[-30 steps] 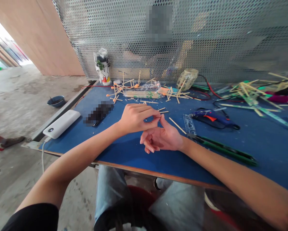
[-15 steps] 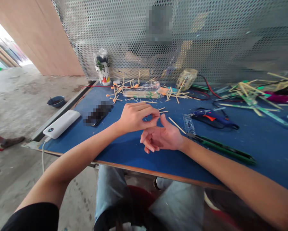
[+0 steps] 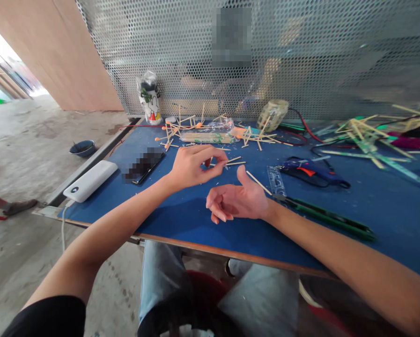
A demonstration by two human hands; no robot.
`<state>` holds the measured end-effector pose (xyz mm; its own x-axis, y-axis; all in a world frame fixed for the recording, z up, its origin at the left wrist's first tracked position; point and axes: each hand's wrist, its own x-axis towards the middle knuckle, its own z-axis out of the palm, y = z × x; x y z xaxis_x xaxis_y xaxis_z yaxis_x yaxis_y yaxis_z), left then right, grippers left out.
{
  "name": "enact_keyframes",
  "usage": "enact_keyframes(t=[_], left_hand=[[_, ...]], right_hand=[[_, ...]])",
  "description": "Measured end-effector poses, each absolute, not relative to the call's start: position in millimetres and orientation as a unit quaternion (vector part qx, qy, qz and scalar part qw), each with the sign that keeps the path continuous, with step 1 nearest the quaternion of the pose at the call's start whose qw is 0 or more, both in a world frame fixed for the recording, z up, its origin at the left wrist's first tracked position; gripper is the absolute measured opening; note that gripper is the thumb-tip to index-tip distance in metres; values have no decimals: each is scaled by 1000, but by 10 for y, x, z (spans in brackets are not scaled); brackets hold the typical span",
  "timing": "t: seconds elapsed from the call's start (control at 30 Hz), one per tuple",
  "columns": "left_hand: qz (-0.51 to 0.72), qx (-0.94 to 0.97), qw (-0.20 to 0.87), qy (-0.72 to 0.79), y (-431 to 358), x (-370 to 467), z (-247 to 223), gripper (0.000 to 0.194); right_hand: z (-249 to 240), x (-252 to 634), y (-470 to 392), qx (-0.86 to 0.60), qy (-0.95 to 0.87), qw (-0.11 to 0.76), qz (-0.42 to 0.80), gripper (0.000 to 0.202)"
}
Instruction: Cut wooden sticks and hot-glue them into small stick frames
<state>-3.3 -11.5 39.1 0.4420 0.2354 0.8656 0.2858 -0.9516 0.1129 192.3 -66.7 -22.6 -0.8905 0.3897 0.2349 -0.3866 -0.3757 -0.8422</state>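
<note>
My left hand hovers over the blue tabletop, its thumb and index finger brought together in a pinch. Anything between those fingertips is too small to make out. Just beyond them lie several thin wooden sticks. Lower and to the right, my right hand is turned palm up, thumb raised, the other fingers loosely curled with nothing visible in them. A single stick lies beside its thumb, near a clear plastic stencil-like piece. A green-handled cutter lies by my right wrist.
A blue glue gun is at right. Stick frames with orange blobs, a bag of sticks and a jar line the back against a perforated metal panel. Phone and white power bank lie left.
My left hand has drawn away leftward from my right thumb, which its fingertips were at before. My right hand has stayed nearly in place.
</note>
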Motion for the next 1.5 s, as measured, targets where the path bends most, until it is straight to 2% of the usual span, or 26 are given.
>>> enact_keyframes(t=[0.13,0.27,0.3,0.37,0.4,0.43,0.5,0.6,0.7,0.8,0.87,0.9,0.97,1.03,1.1,1.17,1.3,1.4,1.5], left_hand=[[-469,-862,31,-188,-40,-93,412,19],[-317,-930,29,-184,144,-234,437,41],[-278,-944,14,-175,185,-269,438,40],[-226,-960,-22,-166,241,-321,436,26],[-219,-960,-33,-169,253,-333,434,17],[-224,-959,-42,-172,256,-334,433,19],[-263,-947,-63,-171,236,-308,439,34],[-307,-928,-168,-128,156,-227,470,31],[-226,-925,-293,-82,50,-152,505,30],[-168,-917,-352,-79,-9,-119,515,29],[-193,-909,-354,-104,14,-128,504,27],[-221,-907,-338,-122,45,-141,493,28],[-282,-909,-265,-155,137,-182,460,27],[-300,-925,-155,-174,240,-230,408,22],[-261,-946,-72,-178,323,-261,341,20],[-215,-962,-47,-164,367,-262,271,22],[-198,-969,-79,-127,352,-193,173,27],[-266,-948,-126,-123,293,-139,160,23],[-362,-908,-165,-133,202,-99,197,18]], right_hand=[[-231,1918,-676,0,-509,238,827,128],[-245,1926,-693,-3,-525,248,814,127],[-245,1930,-695,-4,-529,250,811,126],[-236,1939,-696,-4,-535,251,807,126],[-228,1943,-695,-2,-538,250,805,126],[-220,1946,-693,-2,-540,250,804,125],[-209,1948,-687,-12,-542,244,804,123],[-219,1940,-671,-24,-537,244,807,126],[-245,1928,-658,-26,-555,240,796,134],[-190,1951,-672,-47,-589,204,780,136],[-62,2016,-697,-67,-618,165,765,128],[28,2064,-711,-81,-640,150,750,117],[231,2181,-732,-110,-702,168,683,74],[418,2298,-729,-138,-731,296,599,33],[545,2388,-688,-164,-715,440,518,16],[598,2443,-610,-194,-681,538,457,15],[548,2484,-435,-252,-646,613,378,30],[470,2509,-391,-314,-697,597,245,26],[419,2559,-428,-330,-795,508,-15,22]])
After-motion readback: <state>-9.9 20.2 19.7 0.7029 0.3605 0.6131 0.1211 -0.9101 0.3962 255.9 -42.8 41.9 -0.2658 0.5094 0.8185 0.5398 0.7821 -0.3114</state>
